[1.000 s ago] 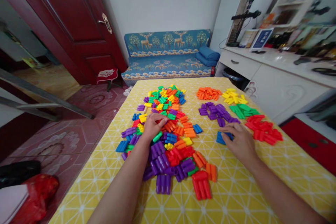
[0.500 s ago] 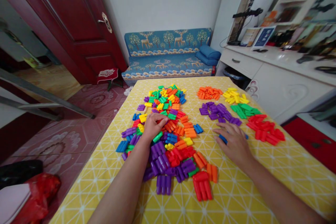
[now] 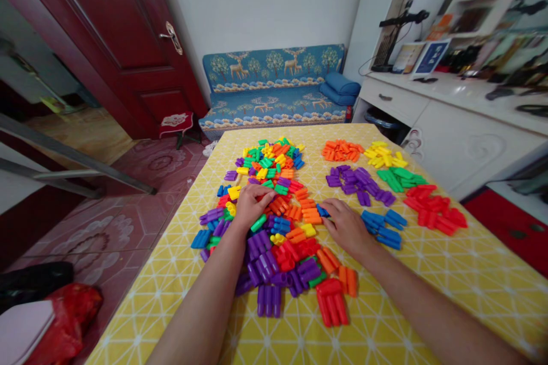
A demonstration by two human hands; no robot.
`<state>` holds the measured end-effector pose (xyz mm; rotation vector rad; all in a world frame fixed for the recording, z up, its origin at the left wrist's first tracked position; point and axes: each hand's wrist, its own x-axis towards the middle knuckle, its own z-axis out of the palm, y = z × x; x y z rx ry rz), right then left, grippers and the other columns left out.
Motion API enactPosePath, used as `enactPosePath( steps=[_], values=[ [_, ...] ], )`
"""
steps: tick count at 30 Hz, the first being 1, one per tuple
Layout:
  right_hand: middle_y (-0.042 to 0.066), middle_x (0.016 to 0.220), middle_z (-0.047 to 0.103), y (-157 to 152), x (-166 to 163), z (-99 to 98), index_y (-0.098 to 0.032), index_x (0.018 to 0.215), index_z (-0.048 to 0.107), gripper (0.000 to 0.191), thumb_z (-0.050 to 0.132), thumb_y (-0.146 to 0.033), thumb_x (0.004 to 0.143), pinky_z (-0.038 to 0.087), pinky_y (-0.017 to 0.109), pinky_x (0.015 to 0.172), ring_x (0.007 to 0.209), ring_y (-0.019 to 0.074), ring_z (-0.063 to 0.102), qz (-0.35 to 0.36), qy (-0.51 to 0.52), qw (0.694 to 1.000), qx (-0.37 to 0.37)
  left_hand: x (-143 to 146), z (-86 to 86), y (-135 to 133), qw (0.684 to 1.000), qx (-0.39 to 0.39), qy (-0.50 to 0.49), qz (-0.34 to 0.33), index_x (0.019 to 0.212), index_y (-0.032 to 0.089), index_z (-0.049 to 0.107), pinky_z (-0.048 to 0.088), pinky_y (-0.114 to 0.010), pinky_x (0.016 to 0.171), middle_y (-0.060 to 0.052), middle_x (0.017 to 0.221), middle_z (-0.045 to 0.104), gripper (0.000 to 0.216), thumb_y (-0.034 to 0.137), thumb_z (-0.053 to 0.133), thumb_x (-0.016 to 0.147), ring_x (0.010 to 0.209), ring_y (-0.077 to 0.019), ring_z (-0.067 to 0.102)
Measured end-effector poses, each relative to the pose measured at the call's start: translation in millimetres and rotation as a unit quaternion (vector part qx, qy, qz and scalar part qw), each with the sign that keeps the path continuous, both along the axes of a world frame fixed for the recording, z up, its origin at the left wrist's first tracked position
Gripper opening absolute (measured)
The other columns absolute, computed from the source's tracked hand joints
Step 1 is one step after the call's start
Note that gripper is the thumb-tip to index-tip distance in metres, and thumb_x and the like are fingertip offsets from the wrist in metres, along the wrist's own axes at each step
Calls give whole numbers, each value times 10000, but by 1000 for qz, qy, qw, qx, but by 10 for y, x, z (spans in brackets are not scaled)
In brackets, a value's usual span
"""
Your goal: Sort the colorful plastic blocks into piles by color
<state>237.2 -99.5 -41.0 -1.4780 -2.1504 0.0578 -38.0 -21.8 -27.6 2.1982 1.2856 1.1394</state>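
Note:
My left hand [image 3: 253,205] lies on the mixed heap of coloured plastic building blocks [image 3: 262,245], fingers loosely bent over the pieces and thumb apart, its fingertips partly hidden. At the heap's right edge, my right hand [image 3: 345,225] has its fingers closed on a small blue plastic block [image 3: 322,211], beside orange blocks [image 3: 311,215]. Behind that hand lies a small group of blue blocks [image 3: 381,227]. Purple blocks [image 3: 359,182] sit farther back, with green blocks [image 3: 401,178] and red blocks [image 3: 435,209] to their right.
Orange blocks [image 3: 341,150] and yellow blocks [image 3: 384,154] lie at the far right of the yellow patterned tablecloth [image 3: 171,291]. Beyond the table stands a blue sofa [image 3: 274,102]. To the right is a white dresser [image 3: 471,125]; a red stool [image 3: 176,124] is at far left.
My right hand has moved left from the blue group to the single blue block by the heap, uncovering the group. My left hand has stayed put.

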Motion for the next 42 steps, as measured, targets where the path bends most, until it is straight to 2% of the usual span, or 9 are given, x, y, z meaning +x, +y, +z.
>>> enactPosePath(
  steps=[5,11,13,16,20,24,30,39,42],
  values=[
    [105,1093,653,-37,141,125,-170,1125,583,276,410,-217,915,497,388,878,1013,237,611,-45,43,997,34,-10,-29,13,1000,-3,4,11,859,237,756,496,-362,859,-41,885,745,209,379,603,850,877,-203,663],
    [71,941,685,10,811,236,-205,1081,609,283,517,-344,853,519,347,724,815,217,652,-206,139,967,58,-4,-15,6,1000,-4,5,11,851,237,758,498,-368,860,-39,879,747,207,374,601,851,866,-203,664],
    [73,933,688,42,1049,177,-202,1018,631,267,548,-354,814,523,347,721,829,222,653,-197,175,965,21,4,-2,-4,1000,-5,2,14,848,238,758,498,-367,860,-41,881,747,200,367,606,848,871,-203,664],
    [77,940,691,87,1264,35,-192,985,638,263,565,-352,789,532,334,719,859,219,659,-140,225,962,-58,12,10,-15,1000,-6,-2,18,847,241,759,498,-367,860,-40,884,747,188,360,614,843,876,-205,663],
    [62,923,694,122,1281,-77,-208,1021,633,279,560,-364,801,536,322,696,868,214,664,-126,214,964,-90,13,10,-14,1000,-5,-2,15,844,236,756,498,-365,858,-39,877,747,190,358,611,844,871,-203,664],
    [65,910,699,129,1249,-63,-209,1035,631,291,553,-376,810,535,321,681,849,212,666,-158,212,962,-74,9,10,-11,1000,-7,1,12,849,233,755,498,-364,859,-39,893,747,197,361,604,849,887,-205,664],
    [51,841,707,89,1282,-27,-207,950,694,281,581,-388,767,523,337,669,762,212,660,-155,177,970,-61,4,5,-8,1000,-9,0,11,842,233,754,505,-361,850,-44,894,749,208,369,597,853,883,-206,667],
    [52,879,683,78,1223,-26,-216,917,726,261,549,-350,781,510,338,663,751,201,633,-180,60,982,-3,10,1,-13,1000,-5,-6,8,840,230,754,507,-352,834,-43,870,749,212,373,598,853,847,-202,671],
    [60,944,666,61,1161,12,-207,936,713,253,550,-323,781,511,350,705,825,220,628,-184,31,982,41,16,12,-18,1000,-5,-12,4,836,231,755,509,-344,823,-42,866,750,217,379,597,854,851,-202,672]
  ],
)
